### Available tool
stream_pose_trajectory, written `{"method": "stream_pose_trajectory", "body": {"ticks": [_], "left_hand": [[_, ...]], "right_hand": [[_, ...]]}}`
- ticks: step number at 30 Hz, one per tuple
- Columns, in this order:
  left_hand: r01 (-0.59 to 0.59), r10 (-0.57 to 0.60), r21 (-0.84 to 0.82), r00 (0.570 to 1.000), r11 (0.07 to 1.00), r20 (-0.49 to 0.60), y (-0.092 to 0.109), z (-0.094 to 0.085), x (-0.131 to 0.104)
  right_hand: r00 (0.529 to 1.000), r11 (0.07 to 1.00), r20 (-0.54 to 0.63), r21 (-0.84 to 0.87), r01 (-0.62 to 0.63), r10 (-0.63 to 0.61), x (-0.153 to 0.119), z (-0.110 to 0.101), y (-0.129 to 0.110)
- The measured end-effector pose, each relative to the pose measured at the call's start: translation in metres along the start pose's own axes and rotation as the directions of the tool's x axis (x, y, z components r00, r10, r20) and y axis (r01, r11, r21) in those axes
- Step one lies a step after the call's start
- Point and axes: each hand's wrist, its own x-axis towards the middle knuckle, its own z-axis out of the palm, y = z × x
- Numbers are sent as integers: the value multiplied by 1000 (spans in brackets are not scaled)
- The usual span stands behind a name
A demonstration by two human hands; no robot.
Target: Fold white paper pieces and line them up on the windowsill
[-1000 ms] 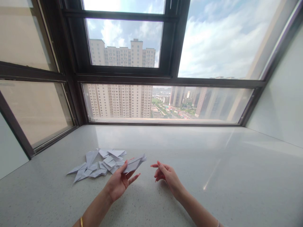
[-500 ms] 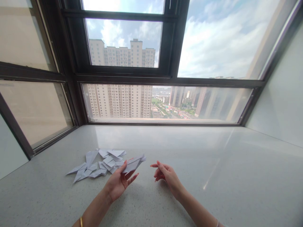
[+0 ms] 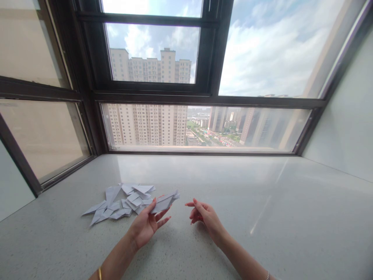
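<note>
My left hand (image 3: 145, 225) is closed on a folded white paper (image 3: 164, 203), pinched between the thumb on top and the fingers beneath. The paper is long and narrow with layered creases, and its pointed end tilts up to the right. Behind that hand, on the left, lies a loose pile of similar folded white papers (image 3: 112, 197), some with long pointed tips. To the right, apart from the paper, my right hand (image 3: 204, 214) hovers low over the pale surface. Its index finger stretches left, the other fingers bend loosely, and nothing shows in them.
A speckled pale stone windowsill (image 3: 247, 182) spreads under both hands. Dark window frames (image 3: 201, 99) bound it at the back and left, with tall buildings outside. A white wall (image 3: 344, 128) rises on the right.
My left hand's fingers shift very slightly under the folded paper. The right hand and the pile stay where they were.
</note>
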Motion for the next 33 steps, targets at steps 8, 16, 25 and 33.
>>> {"method": "stream_pose_trajectory", "body": {"ticks": [8, 16, 25, 33], "left_hand": [[-8, 8, 9, 1000, 1000, 7, 0, 0, 0], [-85, 91, 160, 995, 983, -30, -6, 2, 0], [-220, 185, 483, 975, 848, 120, -19, 2, 2], [-308, 216, 551, 950, 776, 226, -28, 4, 5]], "right_hand": [[1000, 1000, 5, 7, 6, -6, 0, -1, 0], [1000, 1000, 19, -4, 6, -6, 1, -1, 2], [993, 998, 112, -45, 34, -28, -2, 6, 3], [974, 975, 219, -197, 101, -57, -2, 4, 8]]}}
